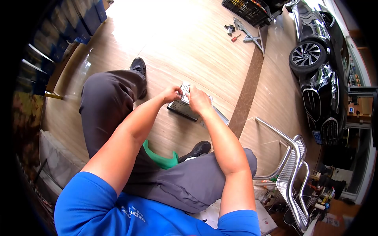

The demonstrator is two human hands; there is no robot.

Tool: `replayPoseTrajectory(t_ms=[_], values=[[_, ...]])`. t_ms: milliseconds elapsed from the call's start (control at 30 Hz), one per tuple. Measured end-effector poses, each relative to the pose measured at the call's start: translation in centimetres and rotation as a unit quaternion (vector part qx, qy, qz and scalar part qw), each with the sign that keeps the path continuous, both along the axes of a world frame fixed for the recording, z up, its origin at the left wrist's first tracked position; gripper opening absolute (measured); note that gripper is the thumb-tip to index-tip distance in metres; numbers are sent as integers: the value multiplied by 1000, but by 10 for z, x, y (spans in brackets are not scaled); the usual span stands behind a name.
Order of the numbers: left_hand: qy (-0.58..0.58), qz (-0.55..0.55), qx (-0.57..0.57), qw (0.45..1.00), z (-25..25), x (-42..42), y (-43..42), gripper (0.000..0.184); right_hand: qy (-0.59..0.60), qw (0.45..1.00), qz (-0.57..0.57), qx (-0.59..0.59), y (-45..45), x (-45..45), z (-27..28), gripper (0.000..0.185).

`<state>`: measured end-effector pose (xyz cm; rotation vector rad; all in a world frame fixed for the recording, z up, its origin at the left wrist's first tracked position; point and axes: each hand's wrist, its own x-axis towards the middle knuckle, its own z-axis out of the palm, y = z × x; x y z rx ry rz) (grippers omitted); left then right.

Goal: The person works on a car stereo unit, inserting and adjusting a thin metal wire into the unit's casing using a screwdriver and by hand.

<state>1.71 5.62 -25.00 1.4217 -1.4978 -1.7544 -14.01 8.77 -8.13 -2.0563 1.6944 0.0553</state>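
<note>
On the floor between my feet stands a silvery metal box unit, with slots and holes in its casing. My left hand is at its upper left edge, thumb and fingers pinched together around something too small to name. From the other side my right hand reaches over the top of the unit, its fingers closed close to the left fingertips. Whatever the right fingers hold is hidden by the hand. A flat metal strip or panel lies on the floor just right of the unit.
A green plastic stool shows beneath my legs. Farther off lie a red-handled screwdriver, a small black part and a metal scissor-like frame, near a black crate. At right are a chrome bench and a black car.
</note>
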Motion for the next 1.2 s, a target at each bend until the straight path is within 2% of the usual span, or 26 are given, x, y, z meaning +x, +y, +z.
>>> replayPoseTrajectory(t_ms=[167,333,567,633,800,1200], values=[[19,1,3,1000,-1,0,0,18,12,1000,-11,1,-2,-2,-3,32],[-12,-3,-9,1000,2,0,0,18,-28,998,27,-42,-1,-6,-13,34],[3,14,-13,1000,3,-1,2,19,16,1000,-3,5,-4,3,2,31],[-7,11,1,1000,6,0,2,19,5,999,18,-32,-2,2,1,30],[27,17,9,999,-15,-2,-1,19,-15,999,21,-28,-5,0,-8,30],[1,1,5,1000,6,1,1,18,8,999,-29,-14,-8,2,7,39]])
